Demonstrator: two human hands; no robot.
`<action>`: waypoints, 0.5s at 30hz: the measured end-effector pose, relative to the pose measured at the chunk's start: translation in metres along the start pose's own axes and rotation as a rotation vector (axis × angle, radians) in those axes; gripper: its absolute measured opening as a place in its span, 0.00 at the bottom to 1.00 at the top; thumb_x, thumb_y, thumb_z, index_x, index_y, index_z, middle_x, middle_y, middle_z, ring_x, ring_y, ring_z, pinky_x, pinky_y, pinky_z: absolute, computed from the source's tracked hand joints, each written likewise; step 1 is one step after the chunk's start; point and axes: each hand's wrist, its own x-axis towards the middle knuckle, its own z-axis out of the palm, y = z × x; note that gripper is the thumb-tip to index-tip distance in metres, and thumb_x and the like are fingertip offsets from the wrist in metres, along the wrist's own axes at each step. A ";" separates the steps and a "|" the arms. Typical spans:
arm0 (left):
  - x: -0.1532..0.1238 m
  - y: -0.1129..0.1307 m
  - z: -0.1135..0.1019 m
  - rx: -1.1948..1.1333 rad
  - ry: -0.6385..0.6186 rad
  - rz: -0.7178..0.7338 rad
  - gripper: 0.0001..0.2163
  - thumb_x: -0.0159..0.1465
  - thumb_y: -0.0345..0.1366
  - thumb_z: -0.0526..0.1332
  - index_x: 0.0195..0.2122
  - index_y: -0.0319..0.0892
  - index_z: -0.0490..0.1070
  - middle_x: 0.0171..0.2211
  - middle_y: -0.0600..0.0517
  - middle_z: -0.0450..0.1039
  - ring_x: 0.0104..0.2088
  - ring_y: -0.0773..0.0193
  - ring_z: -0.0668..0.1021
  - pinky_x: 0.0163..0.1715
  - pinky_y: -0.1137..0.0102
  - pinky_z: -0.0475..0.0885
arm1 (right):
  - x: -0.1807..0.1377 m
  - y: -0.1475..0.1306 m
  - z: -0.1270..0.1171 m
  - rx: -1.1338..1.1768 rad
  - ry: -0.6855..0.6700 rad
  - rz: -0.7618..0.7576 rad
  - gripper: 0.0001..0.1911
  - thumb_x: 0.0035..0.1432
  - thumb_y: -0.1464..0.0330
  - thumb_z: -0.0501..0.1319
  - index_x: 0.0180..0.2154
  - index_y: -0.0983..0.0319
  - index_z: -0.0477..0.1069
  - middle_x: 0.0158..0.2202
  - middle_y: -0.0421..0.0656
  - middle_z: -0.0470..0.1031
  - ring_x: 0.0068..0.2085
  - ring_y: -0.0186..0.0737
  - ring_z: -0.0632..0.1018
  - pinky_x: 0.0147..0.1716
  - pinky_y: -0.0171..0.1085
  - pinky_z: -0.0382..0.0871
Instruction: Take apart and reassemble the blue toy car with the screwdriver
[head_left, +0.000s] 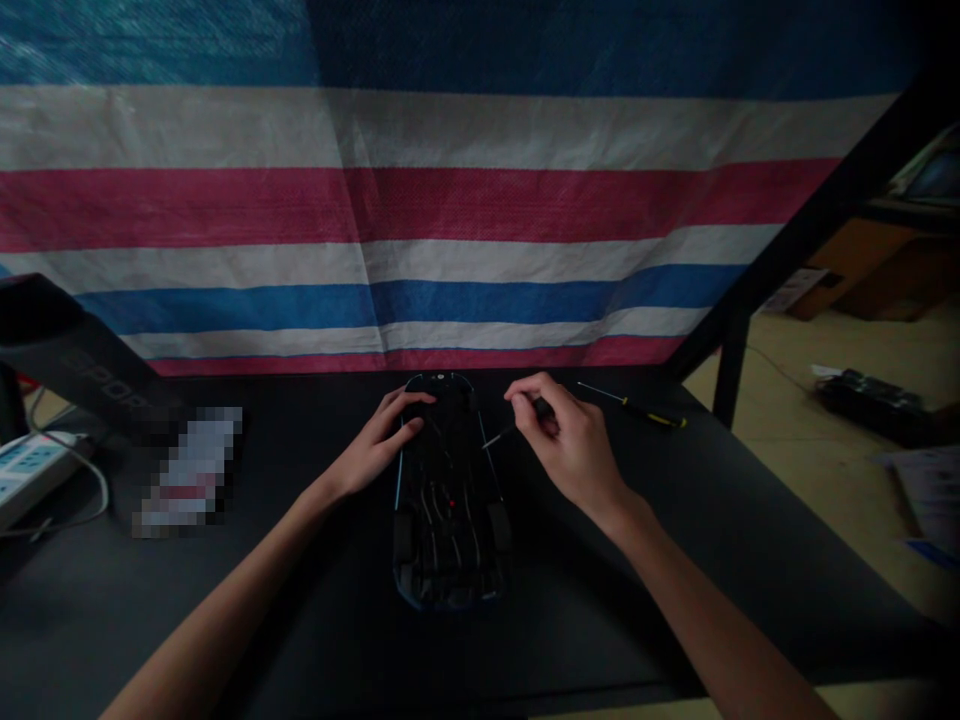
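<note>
A dark toy car (pixel 450 500) lies upside down on the black table, its underside and wheels facing up. My left hand (pixel 379 435) grips its far left side, with fingers curled over the edge onto the underside. In my right hand (pixel 562 430) is a screwdriver (pixel 496 440), closed in the fingers. Its thin metal shaft points left, with the tip near the car's right edge; whether it touches cannot be made out. Most of the screwdriver's handle is hidden by the hand.
A second screwdriver (pixel 651 412), black and yellow, lies right of my right hand. A blurred-out flat object (pixel 195 470) lies at left, near a power strip (pixel 37 465) with a cable and a dark box (pixel 82 365). Striped sheeting (pixel 450 200) hangs behind the table (pixel 322 620).
</note>
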 end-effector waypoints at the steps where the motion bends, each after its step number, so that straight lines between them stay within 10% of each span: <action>1: 0.000 0.000 0.000 0.001 0.000 0.000 0.19 0.76 0.51 0.55 0.63 0.53 0.71 0.68 0.47 0.66 0.73 0.46 0.65 0.77 0.48 0.52 | 0.000 0.000 0.000 -0.003 0.001 -0.004 0.07 0.72 0.68 0.57 0.47 0.55 0.72 0.38 0.41 0.79 0.35 0.39 0.78 0.33 0.38 0.71; 15: 0.000 -0.004 0.000 0.026 -0.006 -0.014 0.20 0.76 0.51 0.55 0.64 0.52 0.69 0.70 0.47 0.64 0.76 0.48 0.59 0.78 0.48 0.47 | 0.000 0.003 0.001 0.003 0.006 -0.024 0.06 0.74 0.66 0.57 0.45 0.56 0.73 0.39 0.41 0.80 0.37 0.40 0.78 0.35 0.37 0.71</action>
